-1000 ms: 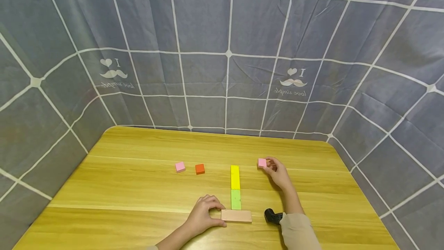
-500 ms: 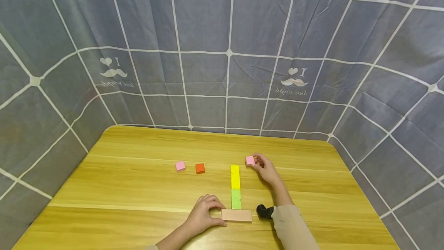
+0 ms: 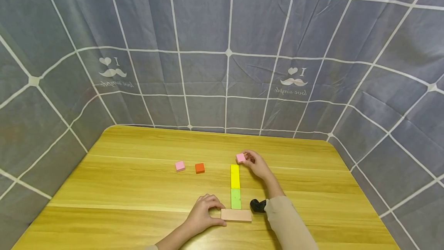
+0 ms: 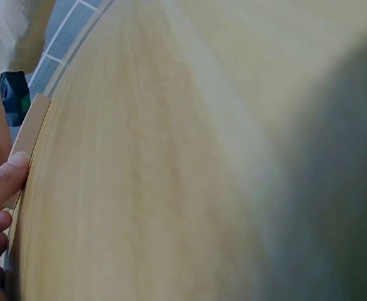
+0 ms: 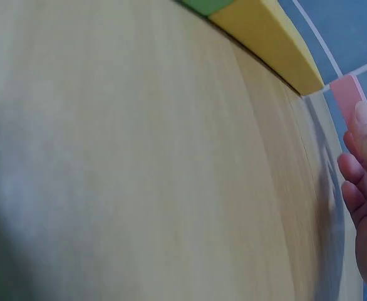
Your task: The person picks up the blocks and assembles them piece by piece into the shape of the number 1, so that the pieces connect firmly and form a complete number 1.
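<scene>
My right hand [image 3: 257,166] pinches a pink block [image 3: 241,158] between thumb and fingers, just beyond the far end of a yellow block [image 3: 235,176]. In the right wrist view the pink block [image 5: 346,97] is in the fingertips, close to the yellow block's end [image 5: 271,44] but apart from it. A light green block [image 3: 236,198] lies end to end with the yellow one. Crosswise at its near end is a beige wooden block [image 3: 236,215]. My left hand [image 3: 202,216] grips that block's left end, with the thumb on it in the left wrist view [image 4: 5,179].
Left of the row, a second pink block [image 3: 180,166] and a red-orange block [image 3: 199,168] lie on the wooden table [image 3: 138,188]. A black device [image 3: 258,205] sits at the right wrist. A grey checked curtain [image 3: 204,72] hangs behind the table.
My right hand has carried the pink block leftward and slightly away from me, from right of the yellow block to beyond its far end. My left hand and the beige block stay put.
</scene>
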The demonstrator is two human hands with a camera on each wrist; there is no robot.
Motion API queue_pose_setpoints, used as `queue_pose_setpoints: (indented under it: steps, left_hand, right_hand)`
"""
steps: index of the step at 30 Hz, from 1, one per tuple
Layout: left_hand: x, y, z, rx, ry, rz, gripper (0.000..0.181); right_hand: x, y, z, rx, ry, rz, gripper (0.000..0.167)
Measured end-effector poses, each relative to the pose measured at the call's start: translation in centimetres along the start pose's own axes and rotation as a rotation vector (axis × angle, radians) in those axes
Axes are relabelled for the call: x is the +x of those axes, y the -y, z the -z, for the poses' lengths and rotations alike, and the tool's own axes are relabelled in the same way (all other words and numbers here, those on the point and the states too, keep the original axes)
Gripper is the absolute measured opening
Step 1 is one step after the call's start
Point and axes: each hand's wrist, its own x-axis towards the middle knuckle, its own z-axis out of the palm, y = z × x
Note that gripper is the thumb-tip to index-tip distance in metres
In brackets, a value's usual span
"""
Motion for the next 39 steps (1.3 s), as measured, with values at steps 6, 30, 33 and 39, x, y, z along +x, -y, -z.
queue_pose_setpoints:
  steps: [6,30,33,39]
  left_hand:
    - [0.05,0.01,-0.01,0.009,-0.004,0.000,0.035]
    - [0.03,-0.07,0.10,0.004,-0.006,-0.005,0.035]
    - [0.03,-0.04,0.11,0.002,-0.004,-0.003,0.035]
    - [-0.02,0.04,0.04,0.003,-0.002,0.001,0.036]
  right_hand:
    - [0.53,0.32,-0.29,-0.012,0.028,0.001,0.030]
    - [1.03,-0.11,-1.01,-0.029,0.098,0.056,0.028]
    - [0.99,-0.04,-0.99,-0.034,0.099,0.054,0.028]
    - [0.92,0.12,-0.91,-0.046,0.107,0.044,0.028]
